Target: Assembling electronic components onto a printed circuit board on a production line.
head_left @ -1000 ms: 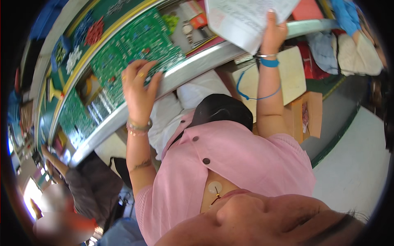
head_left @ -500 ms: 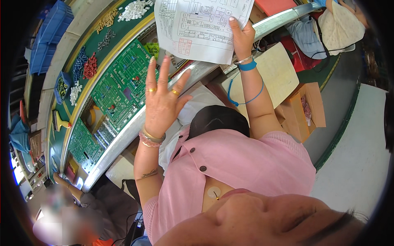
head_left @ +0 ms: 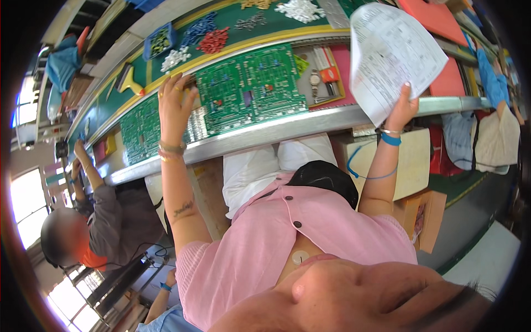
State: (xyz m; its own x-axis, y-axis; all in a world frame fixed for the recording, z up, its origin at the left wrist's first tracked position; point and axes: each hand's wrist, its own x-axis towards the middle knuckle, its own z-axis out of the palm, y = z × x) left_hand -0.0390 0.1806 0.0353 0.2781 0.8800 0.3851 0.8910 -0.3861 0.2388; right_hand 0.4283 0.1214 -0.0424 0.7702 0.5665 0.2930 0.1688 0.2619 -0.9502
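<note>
The left hand (head_left: 176, 105), spread by the right end of the larger circuit board (head_left: 249, 83) half a second ago, is now beside its left end, fingers drawn closer together. The printed sheet (head_left: 390, 55) in the right hand (head_left: 402, 113) now sits further right, uncovering the wristwatch (head_left: 315, 81).

Right board (head_left: 251, 86): between left board (head_left: 141, 128) and tray (head_left: 305, 89)
Watch (head_left: 315, 81): in the tray
Paper (head_left: 394, 58): in the right hand (head_left: 402, 113), right of the tray
Left hand (head_left: 175, 110): left of the right board
Parts piles (head_left: 213, 40): behind the right board
Scraper (head_left: 129, 83): behind the left board
</note>
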